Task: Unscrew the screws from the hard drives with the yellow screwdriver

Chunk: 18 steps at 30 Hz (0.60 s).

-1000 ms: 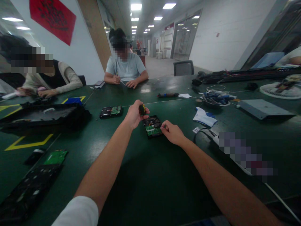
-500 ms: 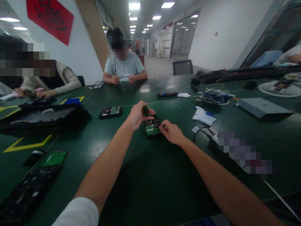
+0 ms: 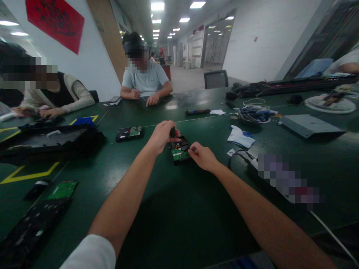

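Note:
A hard drive (image 3: 180, 154) lies on the dark green table, its green circuit board facing up. Over its far left part, my left hand (image 3: 164, 135) is closed round the dark handle of what looks like a screwdriver (image 3: 172, 132); the tip is hidden by the fingers. At the drive's right edge, my right hand (image 3: 204, 155) grips the side with curled fingers and thumb. A second hard drive (image 3: 129, 133) rests apart, to the left of my left hand.
Stacked drives (image 3: 33, 228) lie at front left, near a black tray (image 3: 50, 140). On the right are a white glove (image 3: 240, 137), a power strip (image 3: 276, 183), a bowl of cables (image 3: 255, 113) and a grey metal case (image 3: 311, 126). Two co-workers sit across the table.
The view has shifted slightly. The handle in my left hand has turned, its yellow part no longer showing. My right hand keeps its place at the drive. The co-worker opposite has lowered a hand to the table.

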Motion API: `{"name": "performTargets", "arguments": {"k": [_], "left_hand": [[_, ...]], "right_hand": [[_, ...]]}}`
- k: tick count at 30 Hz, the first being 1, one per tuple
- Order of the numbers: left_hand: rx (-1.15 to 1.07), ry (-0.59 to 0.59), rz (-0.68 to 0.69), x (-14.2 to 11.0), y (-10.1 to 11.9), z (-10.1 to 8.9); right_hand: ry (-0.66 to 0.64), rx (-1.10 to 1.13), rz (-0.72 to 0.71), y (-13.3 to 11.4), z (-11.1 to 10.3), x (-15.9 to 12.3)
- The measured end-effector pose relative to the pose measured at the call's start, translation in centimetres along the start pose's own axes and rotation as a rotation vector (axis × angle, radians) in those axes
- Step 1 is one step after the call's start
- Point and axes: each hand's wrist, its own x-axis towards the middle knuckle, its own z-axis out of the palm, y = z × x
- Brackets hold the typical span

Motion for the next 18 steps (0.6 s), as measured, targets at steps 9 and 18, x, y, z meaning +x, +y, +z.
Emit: {"name": "performTargets", "arguments": {"k": [9, 18], "left_hand": [[0.185, 0.049, 0.112, 0.6, -0.5, -0.7], [0.944, 0.104, 0.515, 0.6, -1.4, -0.9]], "right_hand": [[0.002, -0.005, -0.011, 0.1, 0.1, 0.0], [0.0, 0.0, -0.024, 0.0, -0.1, 0.0]]}}
